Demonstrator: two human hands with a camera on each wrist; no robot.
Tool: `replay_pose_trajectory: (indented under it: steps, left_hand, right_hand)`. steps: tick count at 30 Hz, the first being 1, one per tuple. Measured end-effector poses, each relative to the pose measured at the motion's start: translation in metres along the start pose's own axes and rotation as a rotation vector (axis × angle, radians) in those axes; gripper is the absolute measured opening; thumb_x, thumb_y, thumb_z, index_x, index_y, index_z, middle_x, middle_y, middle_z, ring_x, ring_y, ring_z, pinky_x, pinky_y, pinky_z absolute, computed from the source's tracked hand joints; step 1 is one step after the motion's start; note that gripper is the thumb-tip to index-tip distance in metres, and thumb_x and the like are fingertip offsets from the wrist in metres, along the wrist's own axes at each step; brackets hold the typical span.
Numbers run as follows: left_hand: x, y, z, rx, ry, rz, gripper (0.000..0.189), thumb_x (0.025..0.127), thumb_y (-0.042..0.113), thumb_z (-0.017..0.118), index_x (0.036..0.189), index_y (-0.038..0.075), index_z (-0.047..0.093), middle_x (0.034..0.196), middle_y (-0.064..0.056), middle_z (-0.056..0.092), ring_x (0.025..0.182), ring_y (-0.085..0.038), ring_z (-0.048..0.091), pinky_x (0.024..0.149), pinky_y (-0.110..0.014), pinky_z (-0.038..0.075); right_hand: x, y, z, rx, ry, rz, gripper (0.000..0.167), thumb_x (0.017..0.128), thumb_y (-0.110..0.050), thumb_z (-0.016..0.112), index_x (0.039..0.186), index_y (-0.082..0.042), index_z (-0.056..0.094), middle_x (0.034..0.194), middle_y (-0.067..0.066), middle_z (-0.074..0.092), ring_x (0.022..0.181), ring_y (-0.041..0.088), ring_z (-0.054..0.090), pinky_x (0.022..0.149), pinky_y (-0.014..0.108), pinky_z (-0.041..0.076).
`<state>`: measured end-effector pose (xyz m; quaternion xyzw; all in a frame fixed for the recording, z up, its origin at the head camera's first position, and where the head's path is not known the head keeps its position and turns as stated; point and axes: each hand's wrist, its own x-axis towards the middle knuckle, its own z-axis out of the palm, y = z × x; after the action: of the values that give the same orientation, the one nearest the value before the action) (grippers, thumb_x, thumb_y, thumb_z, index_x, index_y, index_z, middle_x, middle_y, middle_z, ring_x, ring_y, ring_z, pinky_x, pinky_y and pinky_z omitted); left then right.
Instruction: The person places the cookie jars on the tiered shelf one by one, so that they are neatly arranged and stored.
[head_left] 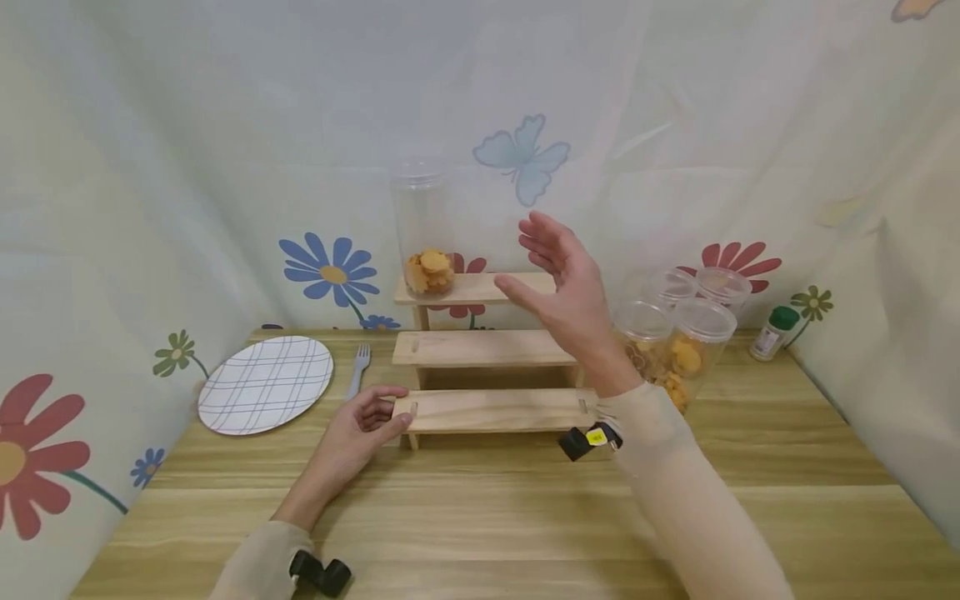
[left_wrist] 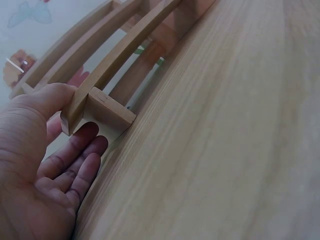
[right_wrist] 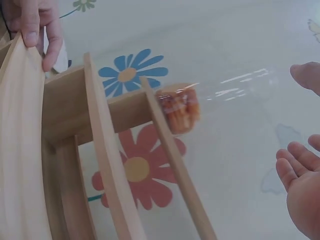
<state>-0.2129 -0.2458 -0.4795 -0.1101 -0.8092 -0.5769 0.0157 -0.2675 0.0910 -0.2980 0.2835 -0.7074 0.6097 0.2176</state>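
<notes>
A three-step wooden shelf [head_left: 495,410] stands on the table. My left hand [head_left: 351,435] holds the left end of its lowest step; in the left wrist view the thumb lies over the board's edge and the other fingers are below it. On the top step's left end stands a tall clear jar [head_left: 423,221] with yellow-orange snack pieces in its bottom. My right hand [head_left: 576,296] hovers in front of the top step, right of that jar, fingers spread from the thumb and holding nothing. In the right wrist view, a gap separates the right hand [right_wrist: 306,192] from the jar [right_wrist: 179,107].
Several clear lidded jars [head_left: 703,321] with snacks stand right of the shelf, partly behind my right forearm. A green-capped shaker [head_left: 774,333] is farther right. To the left lie a white checked plate [head_left: 266,385] and a grey fork [head_left: 360,367]. A printed curtain hangs behind.
</notes>
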Motion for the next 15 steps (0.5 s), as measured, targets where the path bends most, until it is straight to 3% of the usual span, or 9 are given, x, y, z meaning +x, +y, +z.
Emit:
replay_pose_trajectory:
  steps: [5,15]
  left_hand:
    - [0.001,0.000,0.000,-0.006,0.000,-0.008,0.042,0.105,0.025,0.082,0.143,0.013,0.068,0.120,-0.013,0.079,0.111,-0.023,0.074,0.095,-0.025,0.057]
    - [0.001,0.001,-0.001,-0.016,-0.008,-0.004,0.042,0.106,0.024,0.081,0.143,0.012,0.068,0.120,-0.014,0.079,0.111,-0.023,0.074,0.096,-0.025,0.057]
  right_hand:
    - [-0.012,-0.011,-0.026,0.030,0.047,-0.050,0.084,0.092,0.006,0.086,0.165,-0.005,0.047,0.160,0.008,0.060,0.148,0.031,0.057,0.126,0.039,0.043]
    - [-0.037,-0.020,-0.085,0.023,0.176,-0.043,0.084,0.090,0.020,0.080,0.163,-0.007,0.051,0.158,0.010,0.061,0.148,0.031,0.056,0.124,0.032,0.042]
